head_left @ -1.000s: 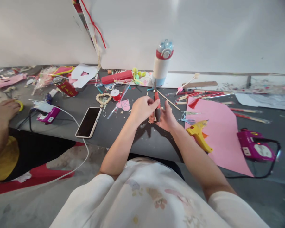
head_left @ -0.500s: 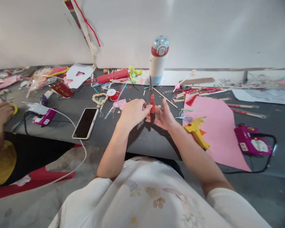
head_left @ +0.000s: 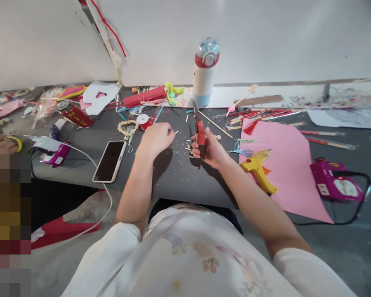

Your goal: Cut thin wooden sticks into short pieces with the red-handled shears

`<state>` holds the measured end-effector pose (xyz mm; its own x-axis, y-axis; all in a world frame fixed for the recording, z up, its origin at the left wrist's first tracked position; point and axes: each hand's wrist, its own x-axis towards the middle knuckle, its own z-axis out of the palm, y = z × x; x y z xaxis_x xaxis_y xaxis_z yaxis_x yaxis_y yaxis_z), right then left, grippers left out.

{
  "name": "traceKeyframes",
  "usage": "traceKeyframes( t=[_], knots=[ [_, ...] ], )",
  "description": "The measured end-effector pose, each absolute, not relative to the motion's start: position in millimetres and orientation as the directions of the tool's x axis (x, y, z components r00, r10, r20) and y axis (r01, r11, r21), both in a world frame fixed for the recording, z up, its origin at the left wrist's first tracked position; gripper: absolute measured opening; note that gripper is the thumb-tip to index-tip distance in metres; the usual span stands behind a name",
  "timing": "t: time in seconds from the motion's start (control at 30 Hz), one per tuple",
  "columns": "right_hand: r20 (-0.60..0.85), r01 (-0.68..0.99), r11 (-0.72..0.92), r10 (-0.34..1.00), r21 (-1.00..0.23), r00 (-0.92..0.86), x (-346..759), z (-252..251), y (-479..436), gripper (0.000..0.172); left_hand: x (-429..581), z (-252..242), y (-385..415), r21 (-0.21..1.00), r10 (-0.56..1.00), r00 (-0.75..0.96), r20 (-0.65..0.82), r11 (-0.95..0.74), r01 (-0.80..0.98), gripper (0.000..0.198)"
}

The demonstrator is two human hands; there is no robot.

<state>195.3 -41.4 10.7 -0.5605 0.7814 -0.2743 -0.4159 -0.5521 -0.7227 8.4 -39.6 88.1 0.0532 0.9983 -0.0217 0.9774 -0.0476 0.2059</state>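
My right hand is wrapped round a pair of red-handled pliers, their dark jaws pointing away from me toward the bottle. To the left, my left hand is closed above the grey table, fingers curled and turned from view. The pale end of a short wooden stick pokes out by its fingertips. Between the two hands lie several small cut stick pieces and pale crumbs. A long thin stick rests beyond the pliers.
A white bottle stands at the back. On the right are pink paper, a yellow glue gun and a purple box with a cable. On the left lie a phone, a ribbon spool and a can; another person's hand is beyond.
My hands were together at the pliers; now my left hand has moved away to the left. Cut stick pieces show on the table where the hands covered it.
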Motion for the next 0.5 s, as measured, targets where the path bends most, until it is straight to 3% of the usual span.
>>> traceKeyframes(
  t=[0.13,0.27,0.37,0.5],
  knots=[
    [-0.299,-0.433,-0.528,0.817,-0.731,-0.492,195,8,-40,0.060,-10,66,-21,0.244,0.998,-0.014,0.059,0.000,0.970,0.022],
    [-0.341,-0.326,-0.496,0.836,-0.805,-0.430,192,5,-41,0.062,-4,44,-18,0.524,0.985,0.067,0.156,-0.140,0.840,0.024],
    [-0.284,-0.237,-0.403,0.865,-0.884,-0.414,189,1,-45,0.065,5,35,-23,0.704,0.963,0.250,0.098,-0.245,0.666,0.026],
    [-0.209,-0.156,-0.296,0.885,-0.942,-0.417,188,-10,-49,0.062,8,30,-26,0.794,0.928,0.372,0.007,-0.231,0.563,0.023]
  ],
)
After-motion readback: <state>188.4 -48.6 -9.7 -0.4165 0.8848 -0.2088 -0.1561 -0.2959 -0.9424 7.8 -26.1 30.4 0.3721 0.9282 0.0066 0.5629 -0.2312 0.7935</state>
